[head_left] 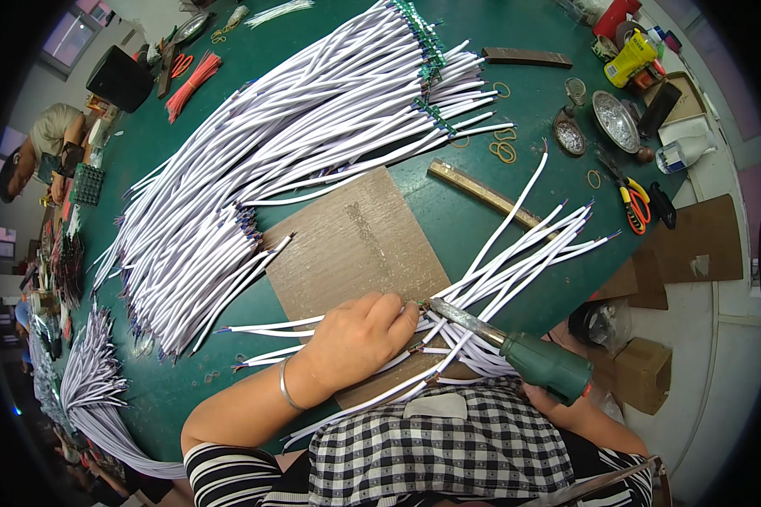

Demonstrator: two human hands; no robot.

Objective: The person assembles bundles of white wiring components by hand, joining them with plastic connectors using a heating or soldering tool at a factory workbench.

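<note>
My left hand (359, 332) is closed over white cables near the front edge of the table, its fingertips pinching them by the tip of a metal nozzle. What exactly lies under the fingers is hidden. My right hand (551, 404) is wrapped round the handle of a green heat gun (543, 365), whose long nozzle points left toward my left fingertips. A loose bunch of white cables (516, 283) with stripped coloured ends spreads beneath the nozzle and to its right. Under my left hand and beyond it lies a brown board (359, 232).
Large piles of white cables (271, 118) cover the green table (482, 190), with green connector strips at their far ends. A metal bar (482, 193), rubber bands (503, 148), orange-handled pliers (636, 205) and metal dishes (615, 121) lie to the right. Another person (51, 139) works at far left.
</note>
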